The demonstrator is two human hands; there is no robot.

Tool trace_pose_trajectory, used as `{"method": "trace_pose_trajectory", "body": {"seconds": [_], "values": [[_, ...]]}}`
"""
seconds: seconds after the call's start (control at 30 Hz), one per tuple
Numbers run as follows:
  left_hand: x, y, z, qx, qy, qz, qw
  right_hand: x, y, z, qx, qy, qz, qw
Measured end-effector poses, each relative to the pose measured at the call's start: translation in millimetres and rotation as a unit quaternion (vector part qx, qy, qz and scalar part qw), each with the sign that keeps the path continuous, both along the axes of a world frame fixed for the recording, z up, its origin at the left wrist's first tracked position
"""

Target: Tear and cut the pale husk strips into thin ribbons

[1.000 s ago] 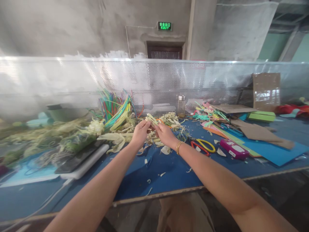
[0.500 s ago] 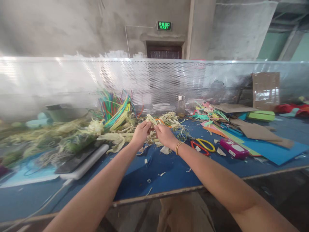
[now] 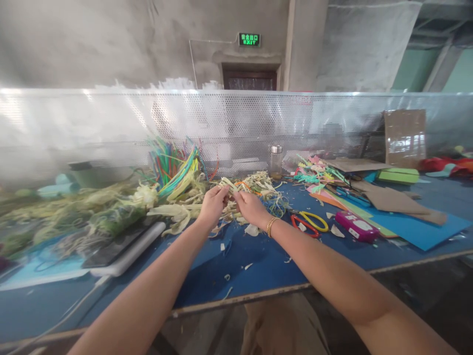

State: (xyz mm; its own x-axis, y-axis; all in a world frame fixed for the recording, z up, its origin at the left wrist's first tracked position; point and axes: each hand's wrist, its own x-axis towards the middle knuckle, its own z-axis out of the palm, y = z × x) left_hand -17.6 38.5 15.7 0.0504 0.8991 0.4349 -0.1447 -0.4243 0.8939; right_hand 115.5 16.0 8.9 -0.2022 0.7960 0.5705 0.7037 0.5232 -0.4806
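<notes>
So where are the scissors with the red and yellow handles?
The scissors lie flat on the blue table, just to the right of the person's right hand, with the pink box further right.

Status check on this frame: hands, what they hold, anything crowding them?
Left hand and right hand both pinching a pale husk strip. Held above the blue table. Husk pile left, scissors right, neither blocking.

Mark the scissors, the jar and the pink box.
scissors [image 3: 314, 222]: head view, on the yellow handle loop.
jar [image 3: 275, 161]: head view, mid-body below the metal lid.
pink box [image 3: 356, 226]: head view, on its top face.
</notes>
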Motion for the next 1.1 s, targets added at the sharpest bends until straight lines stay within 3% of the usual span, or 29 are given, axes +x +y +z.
{"method": "trace_pose_trajectory", "body": {"seconds": [0.53,1.1], "values": [[-3.3,-2.0,5.3,-0.004,-0.017,0.039,0.999,1.9,-5.8,5.1,0.000,-0.033,0.008,0.999],[-2.3,-4.8,8.1,-0.022,0.002,0.009,1.000,2.1,-7.0,5.3,0.035,-0.086,-0.023,0.995]]}}
